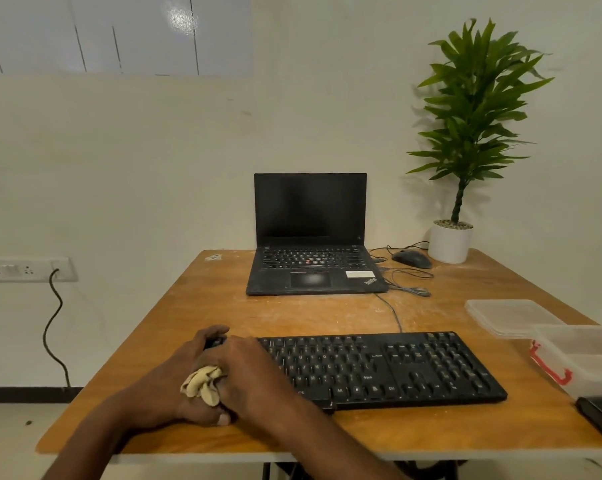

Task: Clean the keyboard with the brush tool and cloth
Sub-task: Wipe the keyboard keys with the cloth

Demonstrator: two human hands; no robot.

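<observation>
The black plastic keyboard [379, 367], long and flat with rows of small square keys, lies on the worn wooden table [195, 306] near its front edge. Both hands meet at the keyboard's left end. The right hand [247, 372] lies over the left keys, fingers curled round a crumpled yellowish cloth [202, 384], soft and wrinkled. The left hand [185, 372] is beside it, fingers bent around the keyboard's left edge. Behind stands an open matte black laptop [311, 244], with a rounded mouse [412, 258] and a leafy plant in a smooth white pot [450, 244]. At right are clear plastic boxes [510, 317]
</observation>
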